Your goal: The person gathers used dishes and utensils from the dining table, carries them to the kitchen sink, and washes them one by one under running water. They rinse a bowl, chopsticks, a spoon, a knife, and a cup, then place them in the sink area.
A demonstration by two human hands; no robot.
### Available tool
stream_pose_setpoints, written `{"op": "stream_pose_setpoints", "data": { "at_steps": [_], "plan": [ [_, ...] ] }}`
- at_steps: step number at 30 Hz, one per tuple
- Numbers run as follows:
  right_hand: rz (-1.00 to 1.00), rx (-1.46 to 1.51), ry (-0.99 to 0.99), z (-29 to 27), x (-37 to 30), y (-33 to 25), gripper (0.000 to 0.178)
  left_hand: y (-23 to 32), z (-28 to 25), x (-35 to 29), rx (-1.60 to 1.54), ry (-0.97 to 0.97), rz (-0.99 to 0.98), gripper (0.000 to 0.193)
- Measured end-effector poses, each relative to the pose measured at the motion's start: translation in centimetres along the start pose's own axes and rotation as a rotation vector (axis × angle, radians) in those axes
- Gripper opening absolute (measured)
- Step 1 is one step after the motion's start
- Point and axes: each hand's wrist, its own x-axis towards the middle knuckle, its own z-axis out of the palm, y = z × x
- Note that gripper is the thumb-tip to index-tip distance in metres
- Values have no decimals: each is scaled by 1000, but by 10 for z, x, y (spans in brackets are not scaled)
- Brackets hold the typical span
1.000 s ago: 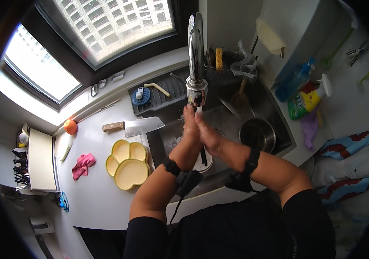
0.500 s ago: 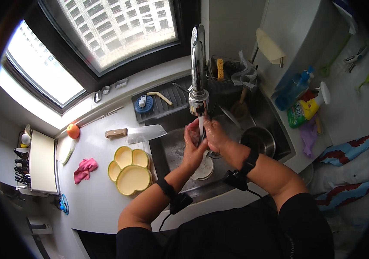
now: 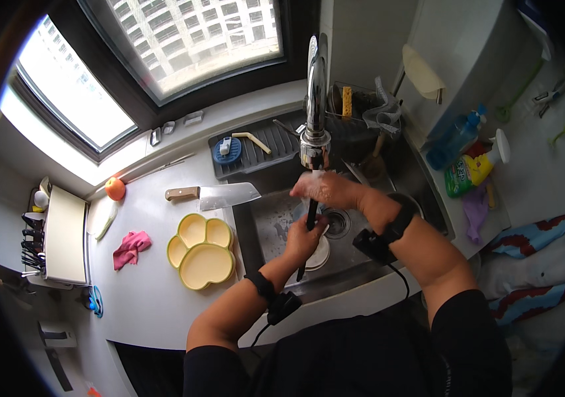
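Note:
My left hand (image 3: 303, 239) is closed round the black handle of a long utensil (image 3: 312, 213), which slants up toward the tap; its upper end is hidden by water and by my other hand. My right hand (image 3: 330, 190) lies across the stream just under the chrome tap (image 3: 315, 142), above the utensil's upper end. Its fingers point left and are smeared by motion, so their grip cannot be made out. Beneath both hands is the steel sink (image 3: 272, 228). A pale round dish (image 3: 320, 257) rests in it beside the drain (image 3: 337, 223), partly covered by my left hand.
On the counter left of the sink lie a cleaver (image 3: 229, 196), a yellow paw-shaped divided plate (image 3: 206, 264) and a pink cloth (image 3: 131, 250). An apple (image 3: 115, 188) sits farther left. Spray bottles (image 3: 465, 175) stand right of the sink. A dark drain tray (image 3: 276, 149) lies behind it.
My hands were together under the stream and have separated. The left moved down and nearer me, baring the black handle; the right turned to lie across the water.

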Motion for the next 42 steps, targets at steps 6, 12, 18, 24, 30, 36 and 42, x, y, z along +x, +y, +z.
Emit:
{"op": "stream_pose_setpoints", "data": {
  "at_steps": [6,12,18,24,30,36,42],
  "plan": [
    [270,898,334,51,-19,3,28,2,-5,16,-104,34,-6,22],
    [172,653,505,52,-22,5,29,31,-30,26,-655,-251,218,63],
    [143,520,607,111,-19,-9,43,65,-32,59,-992,259,-70,76],
    [426,828,525,51,-8,1,54,67,12,32,-1015,-144,-219,65],
    [-35,882,517,91,-5,-21,74,61,-18,81,-836,81,-146,62],
    [107,892,377,69,1,25,64,52,14,102,-945,73,-284,63],
    [173,758,628,67,-8,13,46,93,-26,102,-1166,-94,-172,54]
  ]
}}
